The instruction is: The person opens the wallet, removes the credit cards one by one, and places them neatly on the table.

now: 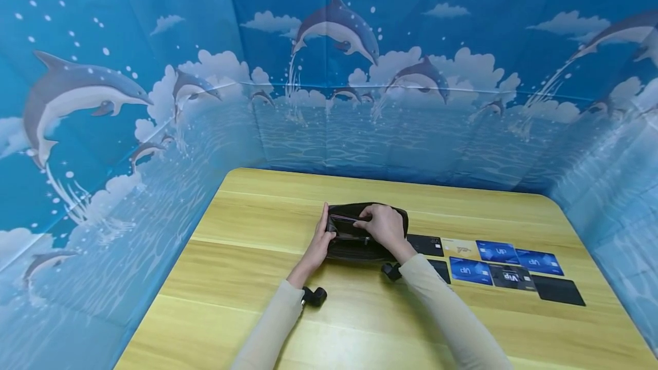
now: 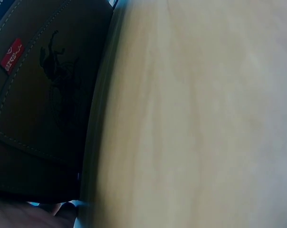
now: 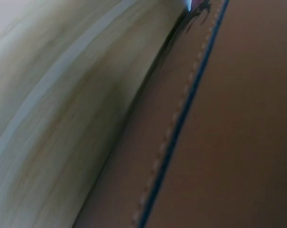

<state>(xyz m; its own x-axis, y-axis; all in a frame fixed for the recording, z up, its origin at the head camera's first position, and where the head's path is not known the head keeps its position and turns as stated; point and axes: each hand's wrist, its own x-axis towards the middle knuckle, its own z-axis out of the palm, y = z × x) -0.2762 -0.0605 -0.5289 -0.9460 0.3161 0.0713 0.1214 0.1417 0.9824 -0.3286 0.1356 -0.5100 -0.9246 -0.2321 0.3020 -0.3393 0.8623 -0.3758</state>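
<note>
A dark wallet [image 1: 360, 253] stands with its mouth spread wide on the table, its inner pockets and a zip showing. My left hand [image 1: 317, 242] holds its left end, thumb over the inside edge and fingers along the outer side. Over the wallet's right part, my right hand [image 1: 385, 225] reaches in, thumb and forefinger pinching what looks like the thin edge of a card [image 1: 343, 217], mostly hidden in the pocket. The left wrist view shows the wallet's outside [image 2: 39, 104] with a red tag; brown stitched leather [image 3: 219, 142] fills much of the right wrist view.
Right of the wallet, cards lie in two rows: several blue ones such as a blue card [image 1: 470, 270], a gold card [image 1: 460, 248] and several black ones such as a black card [image 1: 558, 290]. A dolphin-print curtain [image 1: 329, 130] surrounds the wooden table [image 1: 247, 227].
</note>
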